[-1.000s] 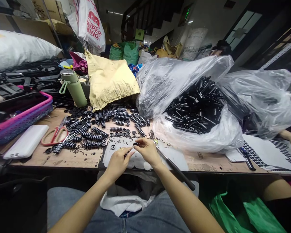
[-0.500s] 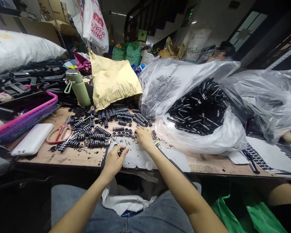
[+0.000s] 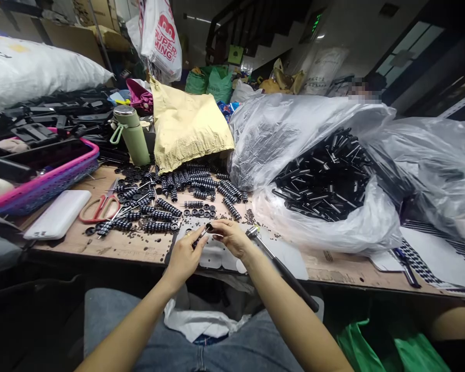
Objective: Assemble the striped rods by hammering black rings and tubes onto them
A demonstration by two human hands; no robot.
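Observation:
My left hand (image 3: 184, 256) is closed on a thin metal rod (image 3: 204, 234) with dark ribbed pieces along it, partly hidden by the fingers. A small round black disc (image 3: 208, 227) is pinched in my right hand (image 3: 234, 238), close to the rod's upper end. Whether disc and rod touch, I cannot tell. Beneath both hands lies a white board (image 3: 290, 258). Just beyond them sit several black wheel-shaped pieces (image 3: 206, 213). A hammer (image 3: 271, 253) rests beside my right wrist, its dark handle running along under the forearm.
Finished-looking ribbed black rollers (image 3: 166, 206) lie piled behind the board, below a yellow sack (image 3: 194, 126). Red-handled scissors (image 3: 101, 207), a white rectangular case (image 3: 58, 214) and a pink-rimmed basket (image 3: 89, 150) are left. An open plastic bag (image 3: 325, 232) of black tubes stands right.
My right hand has come back from the wheel pieces to my left hand, now with a black disc. The hammer shows more, and the view has shifted slightly.

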